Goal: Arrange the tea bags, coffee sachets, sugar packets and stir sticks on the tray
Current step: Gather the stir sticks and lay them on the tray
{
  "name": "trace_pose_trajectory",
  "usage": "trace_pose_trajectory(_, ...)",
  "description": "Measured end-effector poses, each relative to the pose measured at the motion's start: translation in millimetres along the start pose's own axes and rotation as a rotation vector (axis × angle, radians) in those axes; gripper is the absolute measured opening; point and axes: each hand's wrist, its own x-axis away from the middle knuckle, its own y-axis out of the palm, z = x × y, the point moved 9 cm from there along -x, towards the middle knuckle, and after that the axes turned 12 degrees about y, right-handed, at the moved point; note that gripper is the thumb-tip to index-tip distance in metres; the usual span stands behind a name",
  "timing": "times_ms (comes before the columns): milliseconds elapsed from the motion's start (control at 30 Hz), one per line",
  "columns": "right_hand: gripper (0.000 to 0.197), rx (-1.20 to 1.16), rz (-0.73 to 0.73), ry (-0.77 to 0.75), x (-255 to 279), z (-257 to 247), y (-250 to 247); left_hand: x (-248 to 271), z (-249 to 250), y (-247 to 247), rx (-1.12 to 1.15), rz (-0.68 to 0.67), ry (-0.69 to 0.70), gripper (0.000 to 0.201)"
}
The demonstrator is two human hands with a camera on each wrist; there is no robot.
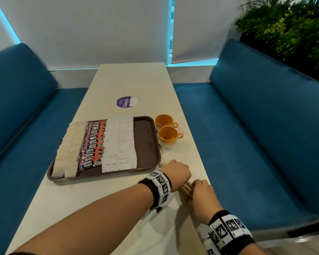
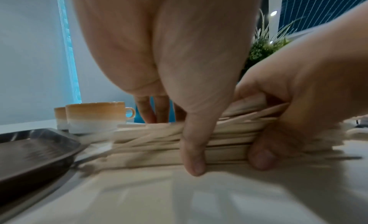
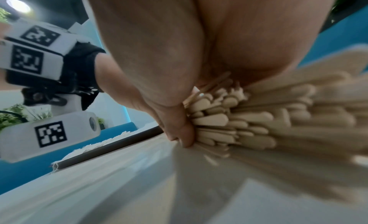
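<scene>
Together, both hands' grip (image 1: 189,183) clenches the stir sticks (image 2: 225,133) on the table (image 1: 107,196) beside the tray (image 1: 147,144).

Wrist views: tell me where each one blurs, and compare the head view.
Left wrist view: the bundle of pale wooden stir sticks smears at its ends, as does the dark brown plastic tray; the left hand is sharper. Right wrist view: stick tips are crisp beside the right hand, streaked toward the right edge. Head view: mostly sharp, with curved wide-angle edges.
</scene>
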Motion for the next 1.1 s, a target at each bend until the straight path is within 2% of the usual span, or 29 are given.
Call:
trace_pose_trajectory(200, 0.025, -0.051, -0.058, -0.044, 1.6, 3.5, -4.0, 8.4, 2.8, 19.3, 0.141, -0.017, -0.024, 0.026)
trace_pose_trajectory(300, 0.030, -0.005, -0.085, -0.073, 2.5, -1.4, -4.4, 21.9, -0.9, 29.6, 0.256, -0.016, -0.072, 0.021)
trace_pose_trajectory(367, 0.035, 0.029, -0.103, -0.043, 1.7, 0.0, -6.6, 33.6, -5.0, 37.1, 0.296, -0.026, -0.113, 0.025)
trace_pose_trajectory(500, 0.036, 0.044, -0.139, -0.076, 0.8, -6.8, -10.4, 55.3, -16.1, 51.6, 0.310, -0.050, -0.189, 0.034)
trace_pose_trajectory(667, 0.024, 0.082, -0.220, -0.146, 4.0, -31.2, -4.7, 72.8, -24.7, 65.4, 0.326, -0.062, -0.231, 0.036)
trace_pose_trajectory(867, 0.023, 0.184, -0.222, -0.114, 6.2, -49.5, 3.0, 82.9, -28.3, 67.1, 0.400, 0.028, -0.224, 0.047)
trace_pose_trajectory(1100, 0.023, 0.205, -0.201, -0.102, 7.4, -53.3, 2.1, 87.0, -25.4, 74.4, 0.394, 0.044, -0.237, 0.035)
